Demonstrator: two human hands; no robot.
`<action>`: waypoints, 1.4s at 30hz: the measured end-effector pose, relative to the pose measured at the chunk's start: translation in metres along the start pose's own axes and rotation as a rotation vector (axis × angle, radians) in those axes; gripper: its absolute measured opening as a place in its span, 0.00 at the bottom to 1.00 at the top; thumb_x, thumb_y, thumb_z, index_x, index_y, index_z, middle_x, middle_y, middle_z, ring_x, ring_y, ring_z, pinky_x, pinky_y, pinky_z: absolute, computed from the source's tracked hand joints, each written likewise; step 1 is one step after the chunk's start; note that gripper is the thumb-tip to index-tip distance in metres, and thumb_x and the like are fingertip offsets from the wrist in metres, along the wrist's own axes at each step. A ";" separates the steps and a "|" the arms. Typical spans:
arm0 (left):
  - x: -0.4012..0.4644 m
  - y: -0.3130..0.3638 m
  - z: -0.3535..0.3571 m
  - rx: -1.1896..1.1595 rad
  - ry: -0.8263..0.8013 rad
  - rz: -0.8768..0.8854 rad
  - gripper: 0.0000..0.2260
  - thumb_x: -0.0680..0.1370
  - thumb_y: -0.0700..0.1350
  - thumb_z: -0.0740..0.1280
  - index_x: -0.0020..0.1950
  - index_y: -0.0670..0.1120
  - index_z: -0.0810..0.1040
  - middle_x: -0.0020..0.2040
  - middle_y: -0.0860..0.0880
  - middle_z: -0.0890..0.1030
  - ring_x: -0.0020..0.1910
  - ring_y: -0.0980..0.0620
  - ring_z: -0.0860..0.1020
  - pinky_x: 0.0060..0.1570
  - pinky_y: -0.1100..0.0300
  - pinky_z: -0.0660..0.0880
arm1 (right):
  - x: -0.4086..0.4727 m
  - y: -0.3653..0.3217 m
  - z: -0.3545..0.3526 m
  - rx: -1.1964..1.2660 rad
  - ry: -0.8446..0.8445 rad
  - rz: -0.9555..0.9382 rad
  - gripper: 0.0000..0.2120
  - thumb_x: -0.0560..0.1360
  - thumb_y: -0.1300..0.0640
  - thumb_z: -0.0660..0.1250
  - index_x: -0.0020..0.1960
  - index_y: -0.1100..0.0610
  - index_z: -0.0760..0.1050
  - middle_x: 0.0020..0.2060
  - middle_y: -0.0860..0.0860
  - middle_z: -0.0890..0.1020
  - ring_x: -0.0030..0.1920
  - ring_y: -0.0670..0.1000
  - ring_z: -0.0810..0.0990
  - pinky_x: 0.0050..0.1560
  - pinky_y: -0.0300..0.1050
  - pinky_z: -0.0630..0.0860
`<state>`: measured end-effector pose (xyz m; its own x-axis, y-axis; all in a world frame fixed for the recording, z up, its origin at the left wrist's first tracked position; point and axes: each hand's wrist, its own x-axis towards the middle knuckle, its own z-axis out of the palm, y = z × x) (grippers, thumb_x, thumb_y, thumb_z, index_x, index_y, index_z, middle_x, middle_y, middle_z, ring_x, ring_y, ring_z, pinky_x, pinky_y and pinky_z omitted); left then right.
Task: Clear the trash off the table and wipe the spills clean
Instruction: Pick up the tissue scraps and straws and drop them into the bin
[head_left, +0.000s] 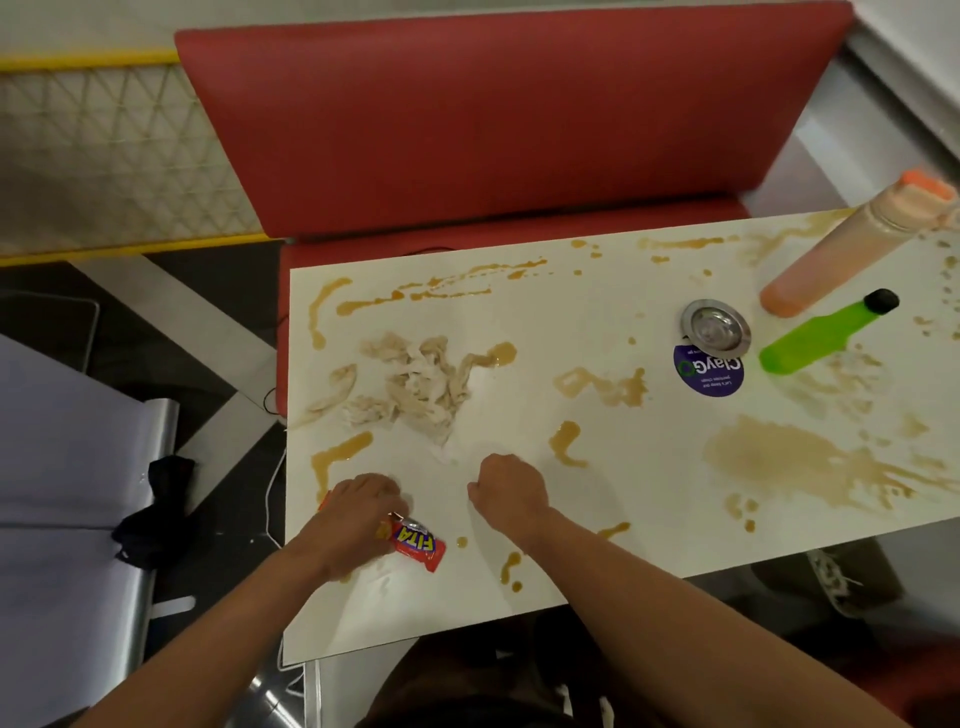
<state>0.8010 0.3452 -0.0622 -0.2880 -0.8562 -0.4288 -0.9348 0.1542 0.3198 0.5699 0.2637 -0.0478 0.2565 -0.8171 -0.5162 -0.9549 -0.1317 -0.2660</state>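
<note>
Beyond the far edge, a red padded booth seat (493, 124). On the right, a tall orange plastic bottle (852, 244) leaning beside a bright green black-capped bottle (815, 338). Close by, a round metal dish (717, 327) touching a purple circular sticker (707, 375).

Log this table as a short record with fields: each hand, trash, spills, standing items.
left hand: grips the red FITA wrapper at the near left edge
right hand: fingers curled, knuckles on the table, nothing seen in its grip
trash: soaked tissue wad, untouched
spills: brown streaks all over; big smear at right
standing items: orange bottle, green bottle, metal disc
</note>
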 end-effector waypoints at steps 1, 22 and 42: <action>0.002 0.002 -0.002 0.011 0.002 -0.006 0.20 0.74 0.58 0.74 0.65 0.58 0.77 0.65 0.55 0.75 0.68 0.51 0.70 0.67 0.54 0.65 | -0.003 0.003 0.000 0.017 -0.018 0.013 0.11 0.78 0.55 0.63 0.38 0.56 0.70 0.37 0.51 0.77 0.46 0.57 0.82 0.39 0.43 0.69; 0.041 0.064 -0.040 -0.836 0.130 -0.464 0.07 0.80 0.44 0.69 0.43 0.44 0.82 0.39 0.47 0.84 0.34 0.48 0.81 0.37 0.55 0.78 | -0.090 0.066 -0.036 0.399 0.072 0.148 0.07 0.74 0.50 0.69 0.38 0.50 0.78 0.32 0.46 0.82 0.35 0.46 0.80 0.36 0.37 0.75; 0.025 0.092 -0.063 -1.610 0.181 -0.654 0.28 0.82 0.66 0.52 0.54 0.46 0.82 0.46 0.43 0.87 0.48 0.44 0.84 0.46 0.53 0.80 | -0.094 0.016 0.002 0.564 0.025 -0.016 0.07 0.74 0.47 0.70 0.39 0.47 0.78 0.30 0.44 0.81 0.32 0.43 0.79 0.35 0.36 0.75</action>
<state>0.7208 0.3074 0.0096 0.1498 -0.6292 -0.7627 0.2762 -0.7141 0.6433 0.5310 0.3391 -0.0051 0.2604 -0.8316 -0.4906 -0.7212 0.1703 -0.6714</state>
